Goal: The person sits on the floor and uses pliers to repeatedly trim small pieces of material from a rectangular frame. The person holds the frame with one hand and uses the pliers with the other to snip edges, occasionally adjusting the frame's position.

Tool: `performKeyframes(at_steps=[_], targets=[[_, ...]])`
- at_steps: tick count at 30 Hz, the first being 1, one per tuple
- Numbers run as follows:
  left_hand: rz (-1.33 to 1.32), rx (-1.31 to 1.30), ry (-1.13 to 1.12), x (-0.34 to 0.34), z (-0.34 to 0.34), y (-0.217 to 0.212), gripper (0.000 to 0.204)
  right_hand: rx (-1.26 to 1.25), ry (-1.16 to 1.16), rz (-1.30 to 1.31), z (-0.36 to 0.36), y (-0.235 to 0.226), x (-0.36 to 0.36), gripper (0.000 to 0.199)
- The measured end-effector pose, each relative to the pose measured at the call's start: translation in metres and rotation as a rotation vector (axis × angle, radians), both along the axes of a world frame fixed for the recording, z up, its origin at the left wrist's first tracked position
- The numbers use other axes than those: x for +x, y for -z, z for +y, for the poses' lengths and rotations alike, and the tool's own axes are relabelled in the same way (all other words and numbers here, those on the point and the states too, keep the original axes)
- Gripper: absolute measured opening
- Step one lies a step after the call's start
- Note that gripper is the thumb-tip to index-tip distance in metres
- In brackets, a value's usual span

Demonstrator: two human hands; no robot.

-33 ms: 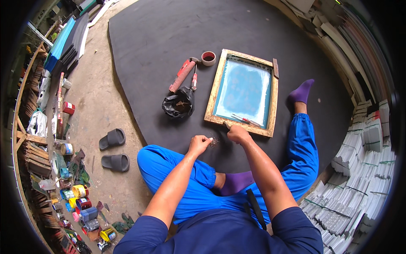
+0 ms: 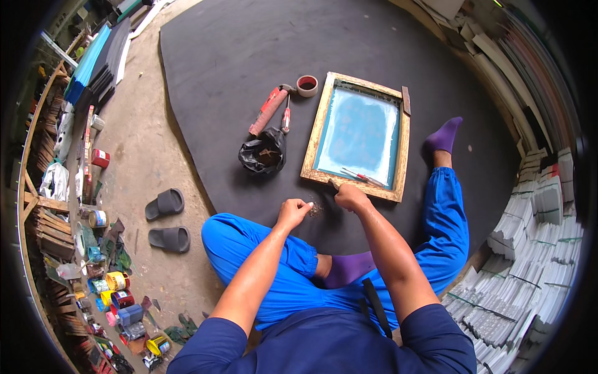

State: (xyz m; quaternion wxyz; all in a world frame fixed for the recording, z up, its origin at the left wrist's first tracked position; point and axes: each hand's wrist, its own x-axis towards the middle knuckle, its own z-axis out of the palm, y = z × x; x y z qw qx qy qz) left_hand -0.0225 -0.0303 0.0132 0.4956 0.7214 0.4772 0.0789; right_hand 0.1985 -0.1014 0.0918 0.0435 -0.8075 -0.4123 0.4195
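My left hand [image 2: 293, 214] is closed in a pinch beside a small scatter of brown debris [image 2: 316, 209]; whatever lies between the fingertips is too small to name. My right hand [image 2: 352, 197] is a fist at the near edge of a wooden screen-printing frame [image 2: 309, 151]. A dark end [image 2: 333, 183] sticks out of that fist toward the frame's near bar; the rest is hidden. Blue-green mesh [image 2: 358, 128] with a whitish film spans the frame. On the mesh, by the near bar, lie thin tools [image 2: 364, 177] with some red on them.
Left of the frame are an open black plastic bag [image 2: 249, 159], a red screwdriver [image 2: 286, 119], a thick red tool [image 2: 268, 112] with a grey head and a tape roll [image 2: 307, 86]. Grey sandals [image 2: 169, 239] and paint cans [image 2: 117, 282] stand left; bundled white stacks [image 2: 498, 305] right.
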Motion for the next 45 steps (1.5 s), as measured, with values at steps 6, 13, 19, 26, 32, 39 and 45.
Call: performKeyframes(at_steps=[6,13,19,26,32,39,45], targets=[[-0.003,-0.027,-0.006,0.009,0.001,-0.004,0.038,0.096,0.189,-0.098,-0.012,0.02,-0.007,0.034],[-0.044,-0.029,-0.015,0.013,0.012,-0.002,0.029,0.212,0.32,0.134,-0.02,0.065,0.003,0.029],[-0.155,0.372,0.115,0.02,0.006,-0.036,0.015,0.249,0.061,0.129,-0.04,0.044,-0.025,0.032],[-0.029,0.634,0.277,0.005,0.006,-0.021,0.008,0.079,-0.025,0.316,-0.032,0.025,-0.041,0.031],[0.23,0.484,0.241,0.009,0.006,-0.031,0.022,0.132,0.238,0.422,-0.031,0.056,-0.026,0.022],[0.472,0.257,0.338,0.005,0.007,-0.05,0.032,0.075,0.427,0.329,-0.006,0.042,-0.025,0.032],[0.42,0.254,0.348,0.008,0.007,-0.048,0.033,0.087,0.523,0.269,0.005,0.036,-0.034,0.032]])
